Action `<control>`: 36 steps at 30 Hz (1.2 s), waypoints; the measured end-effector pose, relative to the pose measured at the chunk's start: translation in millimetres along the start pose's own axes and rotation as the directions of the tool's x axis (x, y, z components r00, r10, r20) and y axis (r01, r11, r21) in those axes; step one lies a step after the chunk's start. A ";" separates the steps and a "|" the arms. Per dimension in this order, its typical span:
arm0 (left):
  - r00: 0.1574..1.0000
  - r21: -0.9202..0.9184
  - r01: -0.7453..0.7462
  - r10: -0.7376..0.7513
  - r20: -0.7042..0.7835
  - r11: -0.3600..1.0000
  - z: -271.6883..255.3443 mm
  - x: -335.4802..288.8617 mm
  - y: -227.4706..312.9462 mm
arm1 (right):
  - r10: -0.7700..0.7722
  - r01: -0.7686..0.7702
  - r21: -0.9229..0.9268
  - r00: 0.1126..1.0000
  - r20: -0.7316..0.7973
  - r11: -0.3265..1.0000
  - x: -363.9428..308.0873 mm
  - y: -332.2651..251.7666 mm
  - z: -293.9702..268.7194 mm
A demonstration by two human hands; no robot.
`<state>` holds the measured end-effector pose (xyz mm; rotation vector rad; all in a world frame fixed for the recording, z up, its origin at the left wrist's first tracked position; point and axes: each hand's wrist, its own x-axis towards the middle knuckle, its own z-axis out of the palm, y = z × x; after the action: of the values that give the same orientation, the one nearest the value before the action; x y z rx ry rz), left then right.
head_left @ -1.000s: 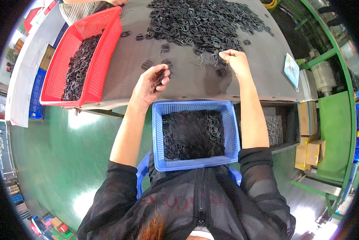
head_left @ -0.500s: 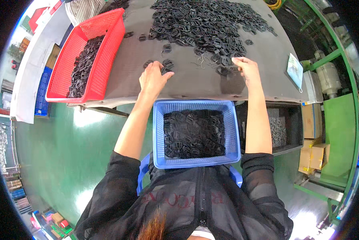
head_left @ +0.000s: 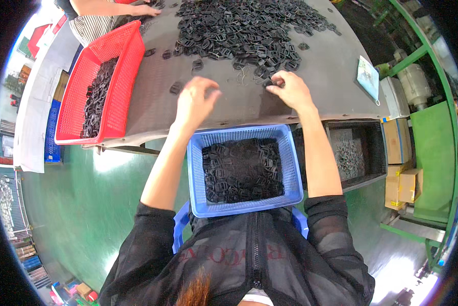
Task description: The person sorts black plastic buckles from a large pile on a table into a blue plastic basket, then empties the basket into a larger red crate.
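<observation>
- Head view, changes: the left hand (head_left: 192, 104), half a second ago down among loose buckles in the upper middle, has lifted back toward the near edge of the table (head_left: 152, 104); one loose buckle (head_left: 176, 88) lies just beside its fingers.
- The right hand (head_left: 294, 93) has shifted leftward along the near fringe of the buckle pile (head_left: 259, 33); a black buckle (head_left: 268, 82) shows at its fingertips. My reading: picking goes on by hand, with plenty left in the pile at the top of the frame.
- A co-worker's hand (head_left: 146, 10) has come back into the upper left, behind the red basket (head_left: 131, 69).
- Left hand's pose: blurred, thumb and forefinger apart in a loose curve; whether the palm holds anything I cannot tell.
- Right hand's pose: wrist bent inward, thumb and forefinger seemingly pinching that buckle.
- Between the forearms, at the lower centre, the blue basket (head_left: 246, 209) on the lap holds more buckles.
</observation>
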<state>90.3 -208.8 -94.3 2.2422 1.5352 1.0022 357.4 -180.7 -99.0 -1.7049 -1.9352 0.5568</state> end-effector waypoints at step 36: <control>0.995 -0.202 -0.077 0.087 0.040 0.976 -3.8 -64.4 15.2 | -0.238 0.076 0.298 0.796 0.557 0.952 -11.9 -59.4 25.0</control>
<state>85.3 -273.3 -108.9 2.1867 1.2699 1.0648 296.5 -199.9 -84.3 -1.2678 -2.2548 1.3411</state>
